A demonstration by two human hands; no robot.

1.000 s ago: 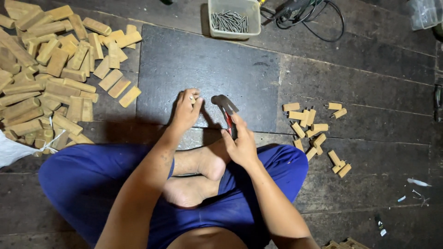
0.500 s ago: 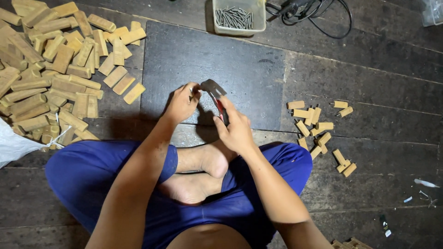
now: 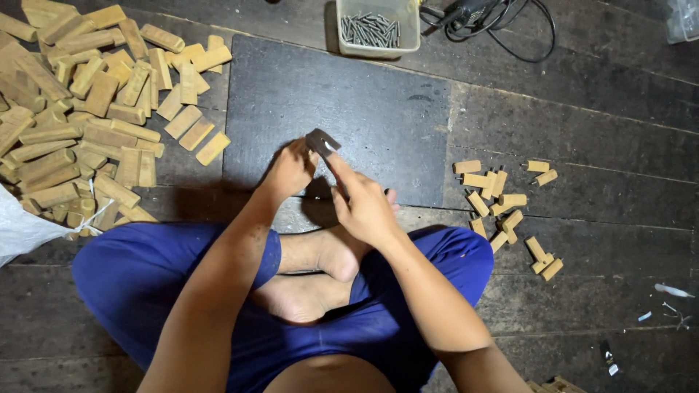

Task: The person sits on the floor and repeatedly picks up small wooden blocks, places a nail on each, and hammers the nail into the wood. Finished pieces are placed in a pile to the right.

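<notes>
Your right hand grips the hammer, head now swung down from its raised position a second ago onto the small piece pinched in your left hand over the dark board, so a strike is landing

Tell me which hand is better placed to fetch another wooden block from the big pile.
Left, probably. The left hand is on the same side as the big pile of wooden blocks and pinches only something small. The right hand grips the hammer, farther from that pile.
</notes>
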